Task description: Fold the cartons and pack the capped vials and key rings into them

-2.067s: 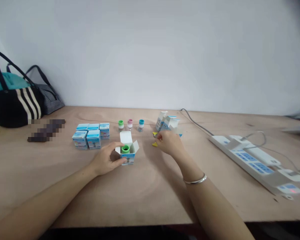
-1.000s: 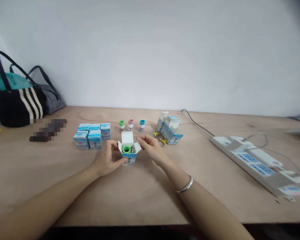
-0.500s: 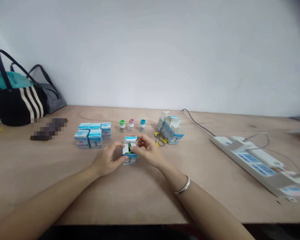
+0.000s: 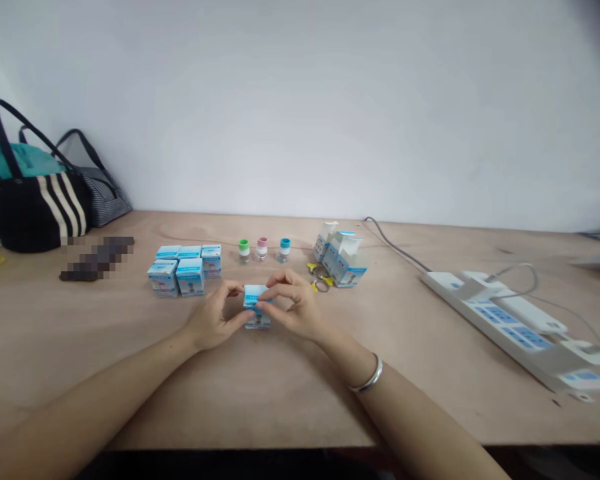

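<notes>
A small blue-and-white carton (image 4: 257,320) stands upright on the table between my hands, its top flap folded down almost flat. My left hand (image 4: 219,317) grips its left side, thumb at the front and fingers behind. With the fingers of my right hand (image 4: 296,307) I press on the flap at the carton's right front edge. What lies inside is hidden by the lid. Behind it stand three small clear bottles with a green cap (image 4: 244,245), a pink cap (image 4: 263,242) and a blue cap (image 4: 285,243).
Several closed cartons (image 4: 191,277) are grouped at left. Opened cartons (image 4: 344,259) stand at right, beside rings with yellow tabs (image 4: 321,285). A power strip (image 4: 500,320) with cables lies far right. Bags (image 4: 37,207) and a blurred dark object (image 4: 97,260) are at left.
The carton's top flap has come down from upright and now covers the green thing seen inside. My right fingers have moved onto the flap; my left hand keeps its hold.
</notes>
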A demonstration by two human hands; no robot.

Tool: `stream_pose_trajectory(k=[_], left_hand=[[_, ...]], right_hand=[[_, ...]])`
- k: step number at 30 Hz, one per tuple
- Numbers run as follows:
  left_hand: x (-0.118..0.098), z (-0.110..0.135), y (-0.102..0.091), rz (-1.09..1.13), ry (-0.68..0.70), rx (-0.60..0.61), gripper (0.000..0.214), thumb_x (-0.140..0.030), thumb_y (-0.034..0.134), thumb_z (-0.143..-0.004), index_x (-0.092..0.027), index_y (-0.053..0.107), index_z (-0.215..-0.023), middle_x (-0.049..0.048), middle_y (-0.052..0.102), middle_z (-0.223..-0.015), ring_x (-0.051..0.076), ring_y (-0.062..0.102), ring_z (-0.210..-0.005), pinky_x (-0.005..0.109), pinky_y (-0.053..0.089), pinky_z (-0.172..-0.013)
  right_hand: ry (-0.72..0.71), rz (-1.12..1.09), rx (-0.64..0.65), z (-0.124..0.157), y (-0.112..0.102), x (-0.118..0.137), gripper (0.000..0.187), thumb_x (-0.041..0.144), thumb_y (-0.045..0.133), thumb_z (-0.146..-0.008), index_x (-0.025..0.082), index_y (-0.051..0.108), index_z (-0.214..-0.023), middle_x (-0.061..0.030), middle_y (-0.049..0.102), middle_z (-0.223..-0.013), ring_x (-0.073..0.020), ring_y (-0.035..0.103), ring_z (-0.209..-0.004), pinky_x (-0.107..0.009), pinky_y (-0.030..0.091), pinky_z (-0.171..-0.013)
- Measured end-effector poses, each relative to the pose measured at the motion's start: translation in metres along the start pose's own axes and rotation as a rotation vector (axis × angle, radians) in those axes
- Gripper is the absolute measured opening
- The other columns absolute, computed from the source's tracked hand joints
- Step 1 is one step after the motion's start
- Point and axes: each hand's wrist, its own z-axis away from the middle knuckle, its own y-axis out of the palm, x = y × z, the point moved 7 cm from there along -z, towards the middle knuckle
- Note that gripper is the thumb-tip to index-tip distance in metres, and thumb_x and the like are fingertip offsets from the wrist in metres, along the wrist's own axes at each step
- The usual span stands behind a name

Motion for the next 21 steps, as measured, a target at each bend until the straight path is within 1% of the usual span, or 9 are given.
stream_pose_trajectory(k=[2,5,7,9,11,13,15,18,21], left_hand=[[-0.003,-0.001,-0.001,-0.018,0.033,-0.007,0.037,-0.032,0.063,-0.079,-0.022,0.045,-0.110,0.0068,0.062,-0.106,0.021,0.061,-0.102,0.039,0.050,-0.089],[-0.018,-0.003,-0.004,-0.132,0.183,-0.045,0.039,-0.032,0.063,-0.079,-0.022,0.047,-0.113,0.0107,0.058,-0.121,0.025,0.053,-0.118,0.044,0.043,-0.099],[-0.032,-0.003,-0.003,-0.266,0.292,-0.030,0.040,-0.034,0.064,-0.079,-0.022,0.051,-0.114,0.0105,0.058,-0.125,0.027,0.048,-0.124,0.051,0.031,-0.108],[-0.042,-0.004,0.001,-0.402,0.337,0.023,0.041,-0.034,0.062,-0.081,-0.023,0.052,-0.119,0.0092,0.062,-0.121,0.028,0.049,-0.123,0.058,0.017,-0.112],[-0.046,-0.005,0.003,-0.517,0.330,0.065,0.042,-0.030,0.059,-0.084,-0.027,0.051,-0.125,0.0079,0.064,-0.119,0.029,0.051,-0.121,0.063,0.008,-0.110],[-0.046,-0.007,0.000,-0.614,0.312,0.075,0.044,-0.022,0.055,-0.085,-0.032,0.049,-0.128,0.0070,0.064,-0.118,0.029,0.052,-0.121,0.066,0.004,-0.109],[-0.043,-0.010,-0.006,-0.707,0.293,0.059,0.046,-0.016,0.053,-0.085,-0.036,0.050,-0.127,0.0063,0.065,-0.116,0.028,0.052,-0.120,0.067,0.000,-0.107],[-0.030,-0.013,-0.021,-0.793,0.235,-0.002,0.046,-0.010,0.049,-0.085,-0.036,0.054,-0.122,0.0059,0.065,-0.112,0.028,0.052,-0.119,0.068,-0.004,-0.107],[-0.016,-0.015,-0.034,-0.793,0.172,-0.050,0.043,-0.008,0.045,-0.085,-0.034,0.057,-0.118,0.0053,0.064,-0.112,0.028,0.049,-0.121,0.068,-0.004,-0.106]], right_hand=[[-0.047,0.106,0.083,-0.001,0.002,0.004,0.015,0.037,0.068,-0.078,0.023,0.070,-0.076,-0.0052,0.059,-0.088,-0.0193,0.055,-0.086,-0.035,0.040,-0.079],[-0.094,0.194,0.157,-0.001,0.003,0.008,0.017,0.040,0.068,-0.078,0.024,0.070,-0.078,-0.0056,0.061,-0.097,-0.0205,0.055,-0.090,-0.037,0.037,-0.084],[-0.109,0.184,0.167,-0.001,0.003,0.009,0.018,0.041,0.068,-0.078,0.023,0.068,-0.080,-0.0061,0.061,-0.101,-0.0206,0.055,-0.093,-0.037,0.037,-0.085],[-0.101,0.148,0.134,-0.002,0.000,0.006,0.020,0.042,0.067,-0.079,0.022,0.067,-0.082,-0.0072,0.061,-0.101,-0.0211,0.055,-0.095,-0.037,0.039,-0.086],[-0.066,0.115,0.057,-0.002,-0.006,-0.001,0.020,0.041,0.063,-0.082,0.021,0.065,-0.084,-0.0080,0.060,-0.098,-0.0211,0.056,-0.095,-0.037,0.041,-0.085],[-0.012,0.110,-0.029,-0.002,-0.012,-0.011,0.020,0.040,0.058,-0.085,0.021,0.064,-0.083,-0.0076,0.060,-0.092,-0.0204,0.056,-0.091,-0.035,0.043,-0.083],[0.044,0.146,-0.090,-0.002,-0.016,-0.023,0.021,0.039,0.056,-0.086,0.020,0.063,-0.079,-0.0065,0.060,-0.085,-0.0196,0.057,-0.084,-0.034,0.044,-0.079],[0.109,0.259,-0.125,-0.001,-0.020,-0.039,0.021,0.038,0.059,-0.083,0.020,0.062,-0.073,-0.0060,0.058,-0.080,-0.0199,0.056,-0.080,-0.033,0.044,-0.074],[0.164,0.442,-0.134,0.000,-0.025,-0.049,0.018,0.034,0.059,-0.081,0.020,0.062,-0.071,-0.0066,0.058,-0.079,-0.0214,0.055,-0.080,-0.034,0.043,-0.074]])
